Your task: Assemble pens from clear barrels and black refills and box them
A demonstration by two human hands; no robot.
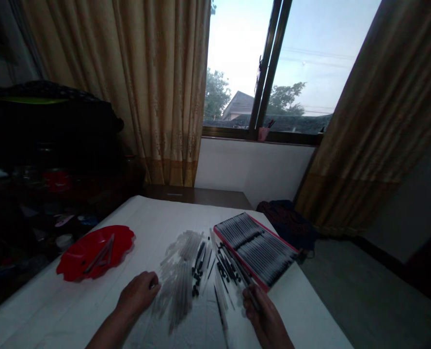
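Note:
Translucent pen barrels (182, 291) lie in a loose heap in the middle of the white-covered table. Just left of them rests my left hand (138, 291), fingers curled; a small dark spot shows at the fingertips, too unclear to name. Black pen caps (196, 281) and thin dark refills (219, 305) are scattered right of the heap. My right hand (261, 308) is closed around a pen (249, 283) that points up and left, beside the red-edged box (262, 283). Two rows of assembled pens (266, 254) fill this box.
A red scalloped dish (70, 261) with a few clear pen pieces stands on the table's left side. Dark, cluttered furniture (48, 140) is to the left. Beyond the table (150, 206) are a window and curtains; a dark cloth bundle (290, 225) sits past its right edge.

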